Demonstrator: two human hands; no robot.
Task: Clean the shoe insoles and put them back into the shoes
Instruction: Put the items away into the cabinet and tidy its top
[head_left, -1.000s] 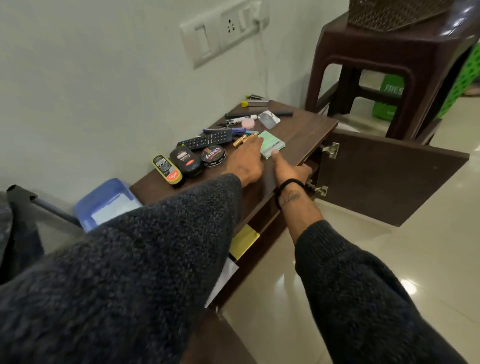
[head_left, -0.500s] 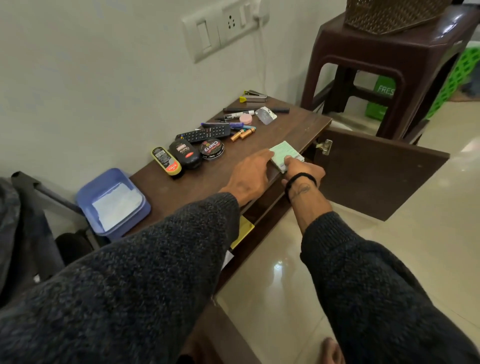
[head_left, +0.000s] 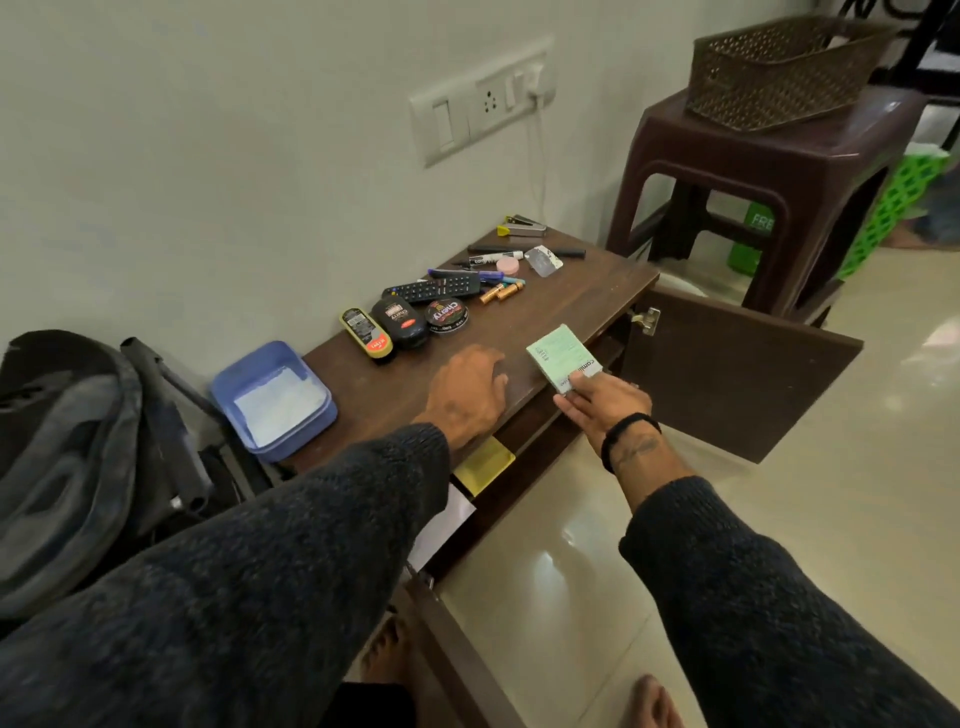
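Note:
My right hand (head_left: 602, 402) pinches a small pale green box (head_left: 561, 356) at the front edge of a low dark wooden cabinet (head_left: 571, 306). The box is lifted at an angle over the edge. My left hand (head_left: 470, 392) rests palm down on the cabinet top just left of the box, holding nothing. No shoes or insoles show in this view. Two shoe polish bottles (head_left: 384, 332) and a round polish tin (head_left: 445, 316) sit toward the wall side of the top.
A remote (head_left: 431, 288), pens, batteries and small items lie by the wall. A blue tub (head_left: 272, 400) sits at the cabinet's left end. The right cabinet door (head_left: 737, 379) stands open. A brown stool (head_left: 769, 171) carries a basket (head_left: 784, 67). A dark bag (head_left: 62, 457) lies left.
The green box came from further back on the top to the front edge; my right hand took hold of it and lifted it. My left hand let go and slid left.

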